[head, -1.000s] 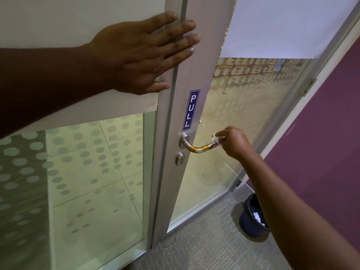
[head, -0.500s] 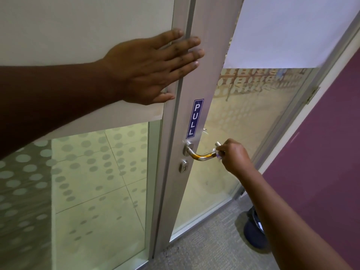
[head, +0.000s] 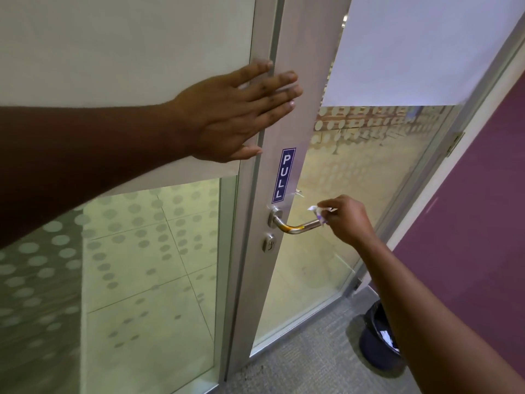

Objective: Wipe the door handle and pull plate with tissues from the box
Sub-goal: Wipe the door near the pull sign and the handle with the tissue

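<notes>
Steel door handle runs level, its free end touching the tissue pinched in the right hand; its uncleaned length lies leftward. Left hand, fingers spread, braces the door frame.

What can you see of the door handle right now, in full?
The door handle is a shiny metal lever with a round base on the pale door stile, below the blue PULL plate and above a small round lock. It bends out from the base and runs roughly level to the right. Its bend shows an amber reflection. The right hand presses a crumpled tissue on its free end.
</notes>
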Tool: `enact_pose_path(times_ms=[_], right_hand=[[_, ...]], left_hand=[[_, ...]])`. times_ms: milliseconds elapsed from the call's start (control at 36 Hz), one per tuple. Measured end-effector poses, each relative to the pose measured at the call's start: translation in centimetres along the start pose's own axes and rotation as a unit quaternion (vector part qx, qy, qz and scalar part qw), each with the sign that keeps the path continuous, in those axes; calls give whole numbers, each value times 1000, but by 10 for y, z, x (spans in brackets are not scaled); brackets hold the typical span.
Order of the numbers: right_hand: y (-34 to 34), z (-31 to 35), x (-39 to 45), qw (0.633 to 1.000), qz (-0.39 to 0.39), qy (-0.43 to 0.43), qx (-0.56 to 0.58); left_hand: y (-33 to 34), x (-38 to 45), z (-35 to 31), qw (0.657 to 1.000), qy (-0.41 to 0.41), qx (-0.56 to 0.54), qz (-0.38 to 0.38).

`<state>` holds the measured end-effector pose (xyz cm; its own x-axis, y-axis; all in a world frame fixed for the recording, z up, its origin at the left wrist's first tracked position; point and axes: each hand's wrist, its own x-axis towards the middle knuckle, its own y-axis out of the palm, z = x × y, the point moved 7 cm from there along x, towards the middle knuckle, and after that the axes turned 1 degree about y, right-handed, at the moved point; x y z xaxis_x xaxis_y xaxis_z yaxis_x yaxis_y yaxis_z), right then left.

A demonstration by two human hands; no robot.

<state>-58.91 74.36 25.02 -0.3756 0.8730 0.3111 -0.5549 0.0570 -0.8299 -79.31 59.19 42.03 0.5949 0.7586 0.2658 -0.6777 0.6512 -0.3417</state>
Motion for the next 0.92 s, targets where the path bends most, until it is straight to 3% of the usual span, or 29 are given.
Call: enact_pose_path(times_ms=[167,278,389,528,917], right_hand=[[4,-10,6,998,40,2,-43],[22,-8,4,989,99,-47,-96],[27,-1,-1,976,110,-102,-157],[30,5,-9,970,98,-146,-169],[39,17,-22,965,46,-161,-203]], left_hand=[[4,4,-31,999,-9,-51,-11],[12,3,-52,997,-12,-73,-20],[24,1,-65,998,-12,-67,-12],[39,-2,-62,999,-16,-39,13],[47,-2,-65,1000,9,-2,24]])
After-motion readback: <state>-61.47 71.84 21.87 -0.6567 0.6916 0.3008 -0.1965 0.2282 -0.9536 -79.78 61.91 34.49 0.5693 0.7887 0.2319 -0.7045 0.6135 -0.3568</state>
